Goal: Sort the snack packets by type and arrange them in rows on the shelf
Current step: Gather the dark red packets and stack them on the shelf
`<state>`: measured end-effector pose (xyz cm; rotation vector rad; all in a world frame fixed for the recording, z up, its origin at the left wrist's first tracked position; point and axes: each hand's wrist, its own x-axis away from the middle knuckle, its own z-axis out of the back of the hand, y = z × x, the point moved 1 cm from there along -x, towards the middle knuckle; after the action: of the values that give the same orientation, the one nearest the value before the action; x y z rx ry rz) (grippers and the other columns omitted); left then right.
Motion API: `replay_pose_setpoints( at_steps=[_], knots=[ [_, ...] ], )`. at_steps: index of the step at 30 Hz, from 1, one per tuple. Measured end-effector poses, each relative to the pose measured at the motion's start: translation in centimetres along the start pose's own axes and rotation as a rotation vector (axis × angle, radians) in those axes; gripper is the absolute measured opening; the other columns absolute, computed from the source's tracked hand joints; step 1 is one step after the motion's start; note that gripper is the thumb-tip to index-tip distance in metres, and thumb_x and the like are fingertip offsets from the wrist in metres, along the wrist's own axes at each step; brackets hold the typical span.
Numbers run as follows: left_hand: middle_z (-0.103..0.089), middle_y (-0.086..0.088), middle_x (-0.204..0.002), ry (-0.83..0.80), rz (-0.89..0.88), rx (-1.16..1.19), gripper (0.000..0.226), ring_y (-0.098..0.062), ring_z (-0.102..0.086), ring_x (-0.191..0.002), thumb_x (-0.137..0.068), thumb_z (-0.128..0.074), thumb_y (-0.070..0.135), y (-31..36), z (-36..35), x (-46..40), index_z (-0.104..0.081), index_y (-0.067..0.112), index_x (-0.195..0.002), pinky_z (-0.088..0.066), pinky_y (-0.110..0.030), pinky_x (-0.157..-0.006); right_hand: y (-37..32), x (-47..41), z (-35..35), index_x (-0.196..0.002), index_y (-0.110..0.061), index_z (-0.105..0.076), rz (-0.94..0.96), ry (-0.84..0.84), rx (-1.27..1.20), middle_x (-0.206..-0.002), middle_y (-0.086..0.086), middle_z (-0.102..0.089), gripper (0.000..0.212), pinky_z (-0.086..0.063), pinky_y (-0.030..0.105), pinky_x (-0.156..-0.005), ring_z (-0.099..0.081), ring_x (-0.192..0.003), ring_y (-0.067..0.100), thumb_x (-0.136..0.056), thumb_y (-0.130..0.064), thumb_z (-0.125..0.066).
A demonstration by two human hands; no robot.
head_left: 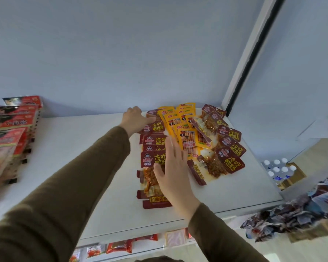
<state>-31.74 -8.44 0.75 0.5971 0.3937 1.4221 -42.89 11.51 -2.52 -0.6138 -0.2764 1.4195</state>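
snack packets (153,140) partly hidden by right hand (173,167)

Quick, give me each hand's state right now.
Left hand: fingers curled at the far end of the dark red packet row; grip cannot be told.
Right hand: open, fingers straight, holding nothing.

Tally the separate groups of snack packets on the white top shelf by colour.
Dark red plastic packets: 2 groups, a left row and a looser right row
Yellow plastic packets: 1 group
Bright red packets, far-left stack: 1 group
Total: 4 groups
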Motion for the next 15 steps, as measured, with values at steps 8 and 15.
replay_pose_setpoints(
  at_steps=[8, 15],
  knots=[
    [-0.07, -0.023, -0.121, -0.178, 0.157, 0.228, 0.045, -0.038, -0.067, -0.112, -0.085, -0.08, 0.005, 0.9, 0.0, -1.4, -0.062, -0.011, -0.122, -0.055, -0.049, -0.099, 0.7, 1.4, -0.5, -0.14, -0.031, -0.051, 0.194, -0.065, 0.04, -0.154, -0.008, -0.044, 0.05, -0.036, 0.037, -0.119, -0.029, -0.148, 0.015, -0.101, -0.059, -0.036],
    [-0.07, -0.017, -0.116, -0.184, 0.282, 0.603, 0.011, -0.028, -0.065, -0.105, -0.098, -0.06, 0.005, -0.1, -0.4, -0.5, -0.068, 0.005, -0.106, -0.053, -0.044, -0.099, 2.2, 1.3, -0.5, -0.157, -0.04, -0.011, 0.149, -0.176, 0.202, -0.17, -0.008, -0.002, 0.063, 0.002, 0.047, -0.126, 0.008, -0.156, 0.026, -0.1, -0.066, -0.016]
  ],
)
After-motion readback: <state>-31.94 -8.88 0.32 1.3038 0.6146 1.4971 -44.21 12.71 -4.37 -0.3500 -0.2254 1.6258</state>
